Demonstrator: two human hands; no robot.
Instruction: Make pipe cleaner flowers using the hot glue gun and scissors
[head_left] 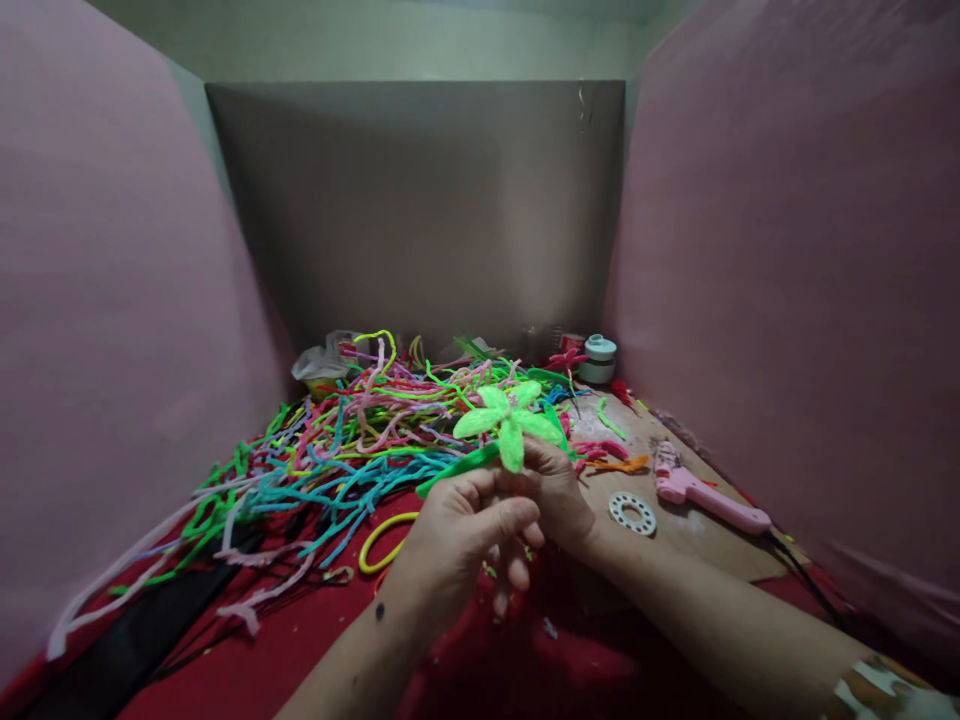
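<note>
Here, both hands are meeting near the middle of the view, just above a red-covered surface [225, 670]. The left hand [457, 530] is curling its fingers around a green stem [457, 468], its grip closed on it with the thumb lying across the front. The right hand [559, 495] is sitting just behind and touching the left, its grip pinched shut at the base of a neon green flower [506, 420] made of fuzzy pipe cleaner. The flower is being held upright above the hands, its looped petals spreading outward, and the stem is slanting down to the left from under it.

Behind and to the left of the hands, a tangled heap of pipe cleaners [337, 440] in pink, green, blue and white is sprawling across the surface. A yellow loop [382, 540] is lying just beside the left hand. To the right, on a bare wooden board [675, 530], a white ring with holes [632, 513] is lying near the right wrist, and a pink glue gun [705, 492] is resting a little further out with its cord trailing away. A small white jar [598, 358] is standing at the back corner. Pink panels are enclosing both sides and a grey panel [420, 210] is closing the back.
</note>
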